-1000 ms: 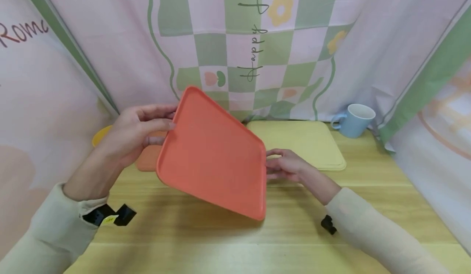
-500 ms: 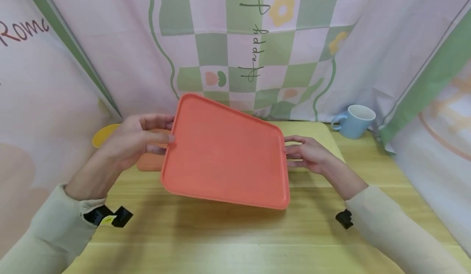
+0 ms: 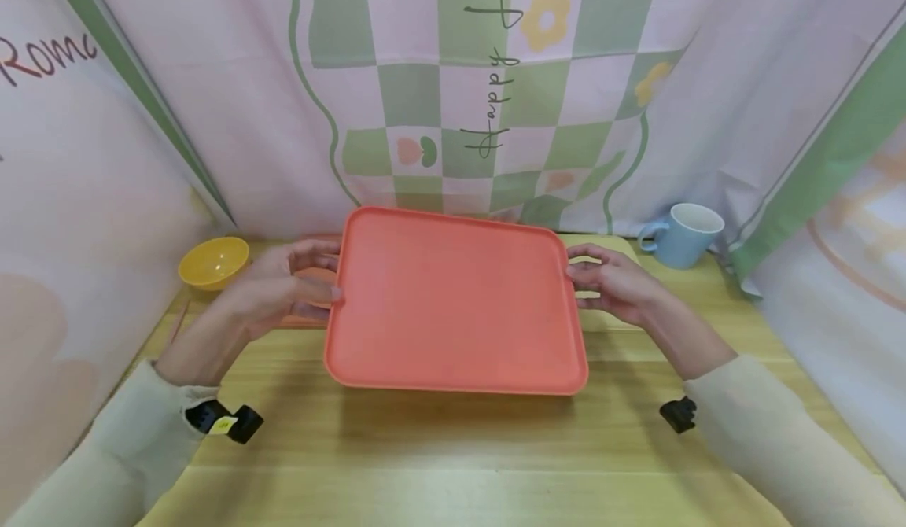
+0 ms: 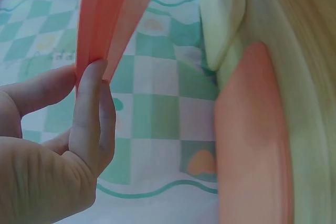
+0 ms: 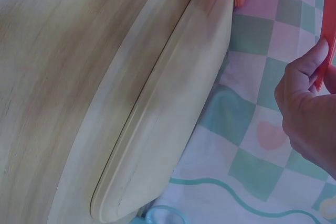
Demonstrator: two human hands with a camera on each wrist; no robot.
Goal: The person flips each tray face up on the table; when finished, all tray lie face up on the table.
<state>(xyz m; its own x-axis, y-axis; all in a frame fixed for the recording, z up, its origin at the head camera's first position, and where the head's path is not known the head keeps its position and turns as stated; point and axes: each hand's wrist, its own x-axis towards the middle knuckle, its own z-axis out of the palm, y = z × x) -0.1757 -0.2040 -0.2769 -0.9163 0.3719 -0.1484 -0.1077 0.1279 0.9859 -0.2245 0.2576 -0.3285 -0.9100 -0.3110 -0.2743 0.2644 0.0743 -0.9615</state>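
A flat red-orange tray (image 3: pixel 456 303) with a low raised rim is held up above the table, its inner face toward the head camera. My left hand (image 3: pixel 286 287) pinches its left edge; in the left wrist view, the fingers (image 4: pixel 90 114) of that hand lie against the tray (image 4: pixel 105 19). On the opposite side my right hand (image 3: pixel 612 283) grips the right edge between thumb and fingers. The right wrist view shows this hand (image 5: pixel 310 98) at its border, pinching the tray (image 5: pixel 329 19). Wood shows below the tray's lower edge, with a shadow there.
Behind the raised tray, a yellow tray (image 3: pixel 602 321) and another red-orange tray (image 3: pixel 311 321) lie on the wooden table (image 3: pixel 453 464), partly covered. At the back left stands a yellow bowl (image 3: pixel 214 263); a light blue mug (image 3: pixel 681 236) is at the back right. A patterned curtain (image 3: pixel 481 94) hangs behind.
The held tray has turned from a steep slant to nearly level and come lower. My right hand has moved right and up, my left hand slightly down and right, uncovering the yellow bowl.
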